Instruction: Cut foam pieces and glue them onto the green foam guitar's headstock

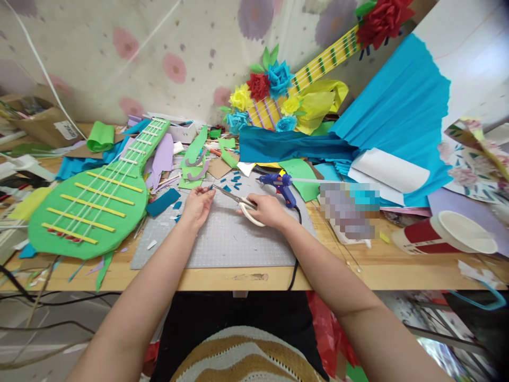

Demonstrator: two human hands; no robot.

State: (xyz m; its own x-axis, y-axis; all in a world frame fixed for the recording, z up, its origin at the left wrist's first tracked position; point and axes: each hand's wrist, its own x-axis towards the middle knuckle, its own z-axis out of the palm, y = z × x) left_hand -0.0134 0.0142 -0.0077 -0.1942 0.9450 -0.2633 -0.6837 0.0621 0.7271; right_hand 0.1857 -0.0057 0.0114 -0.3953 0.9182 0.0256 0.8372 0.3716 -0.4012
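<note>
My right hand point(264, 210) is closed round the white handles of a pair of scissors point(234, 197), whose blades point left. Close to the blade tips, my left hand point(200, 206) pinches a small dark blue piece point(211, 187), probably paper, between thumb and fingertips. Both hands are over a grey cutting mat point(238, 249). Small cut blue pieces point(236, 179) lie on the mat just beyond the blades. A larger dark blue strip point(163, 202) rests left of my left hand. Behind my right hand is a blue hot glue gun point(280, 185) with a white glue stick in it.
A green paper-covered instrument point(95, 201) with yellow strips lies at left. Against the wall leans a yellow guitar shape point(326, 58) with paper flowers. Blue crepe paper point(401, 116) fills the back right. A red and white cup point(441, 233) lies at right; the glue gun's black cord point(295, 265) crosses the table edge.
</note>
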